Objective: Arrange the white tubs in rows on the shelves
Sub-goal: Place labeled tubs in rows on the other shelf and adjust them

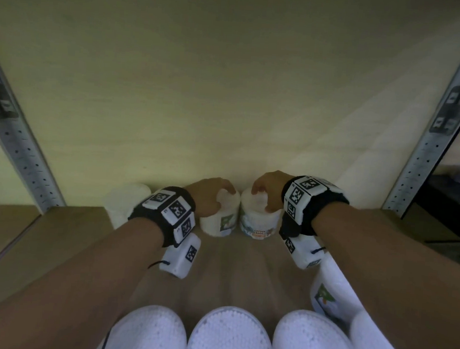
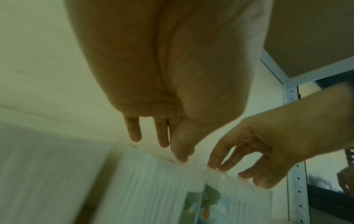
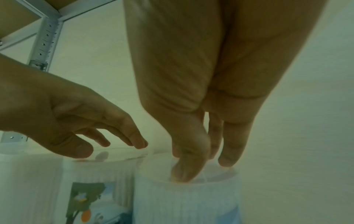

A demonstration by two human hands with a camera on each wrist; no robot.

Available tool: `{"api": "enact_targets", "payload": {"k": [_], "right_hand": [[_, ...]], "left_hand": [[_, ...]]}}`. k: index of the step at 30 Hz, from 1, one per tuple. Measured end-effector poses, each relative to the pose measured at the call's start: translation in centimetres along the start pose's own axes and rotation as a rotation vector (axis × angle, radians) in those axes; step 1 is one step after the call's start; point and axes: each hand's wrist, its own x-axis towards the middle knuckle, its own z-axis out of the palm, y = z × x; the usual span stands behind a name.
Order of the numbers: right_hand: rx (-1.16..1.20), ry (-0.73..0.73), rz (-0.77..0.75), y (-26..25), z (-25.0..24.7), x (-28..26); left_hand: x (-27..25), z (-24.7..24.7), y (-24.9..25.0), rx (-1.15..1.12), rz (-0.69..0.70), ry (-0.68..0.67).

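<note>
Two white ribbed tubs stand side by side at the back of the wooden shelf (image 1: 56, 233), against the wall. My left hand (image 1: 216, 194) lies over the top of the left tub (image 1: 216, 223). In the left wrist view its thumb tip touches the lid rim and its fingers (image 2: 135, 133) hang straight just above. My right hand (image 1: 263, 193) rests on the lid of the right tub (image 1: 258, 224), which is labelled cotton buds. The right wrist view shows that thumb (image 3: 189, 166) pressing on the lid of this tub (image 3: 187, 201). Neither hand wraps a tub's side.
A third tub (image 1: 126, 202) stands left of the pair, partly behind my left wrist. Three tubs (image 1: 230, 335) line the shelf's front edge, and another (image 1: 331, 298) lies tilted under my right forearm. Perforated metal uprights (image 1: 20, 154) (image 1: 429, 147) frame the bay.
</note>
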Motion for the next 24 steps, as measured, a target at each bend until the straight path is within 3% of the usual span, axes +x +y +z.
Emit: {"api": "enact_targets", "payload": {"k": [4, 6, 10, 14, 24], "right_hand": [[0.005, 0.052, 0.009, -0.1, 0.0, 0.3], [0.004, 0.011, 0.025, -0.1, 0.2, 0.1], [-0.043, 0.179, -0.02, 0.3, 0.7, -0.6], [-0.033, 0.032, -0.01, -0.2, 0.1, -0.5], [-0.026, 0.026, -0.029, -0.3, -0.1, -0.7]], "left_hand": [[0.1, 0.4, -0.2, -0.012, -0.023, 0.229], [0.3, 0.7, -0.2, 0.028, -0.055, 0.291], [0.5, 1.4, 0.0, 0.131, -0.111, 0.237], [0.6, 1.4, -0.1, 0.135, -0.113, 0.202], [0.3, -0.2, 0.1, -0.022, -0.055, -0.005]]}}
